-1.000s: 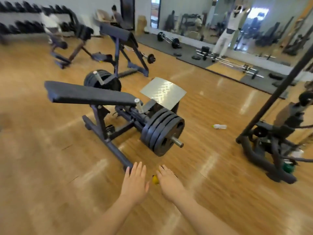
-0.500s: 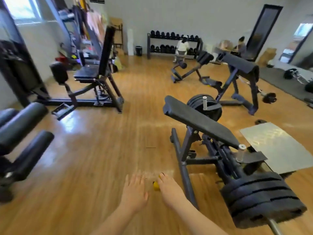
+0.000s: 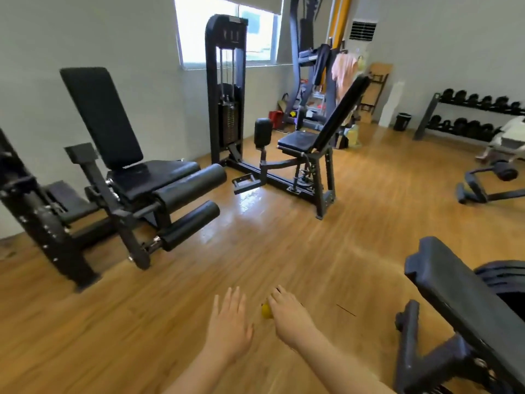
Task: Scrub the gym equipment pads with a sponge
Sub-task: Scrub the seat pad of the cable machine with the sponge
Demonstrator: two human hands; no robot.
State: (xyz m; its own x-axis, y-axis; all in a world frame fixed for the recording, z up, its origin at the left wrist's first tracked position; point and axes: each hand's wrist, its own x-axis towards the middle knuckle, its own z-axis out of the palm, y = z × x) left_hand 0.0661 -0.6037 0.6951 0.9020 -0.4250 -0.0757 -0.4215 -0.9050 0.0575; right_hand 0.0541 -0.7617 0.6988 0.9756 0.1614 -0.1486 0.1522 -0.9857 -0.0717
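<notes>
My right hand is held out low in front of me and holds a yellow sponge, of which only a small part shows by the thumb. My left hand hovers beside it, palm down, fingers straight, holding nothing. A leg machine stands at the left with a black back pad, a seat pad and two black roller pads. A black bench pad slopes at the lower right, close to my right arm.
A second seated machine with a weight stack stands behind, its seat pad facing left. A dumbbell rack lines the far right wall, with a person near it. Wooden floor lies open between the machines.
The view has swung left: the bench with weight plates slid to the right edge, and the leg machine came into view. Both hands keep the same pose, the sponge still in the right one.
</notes>
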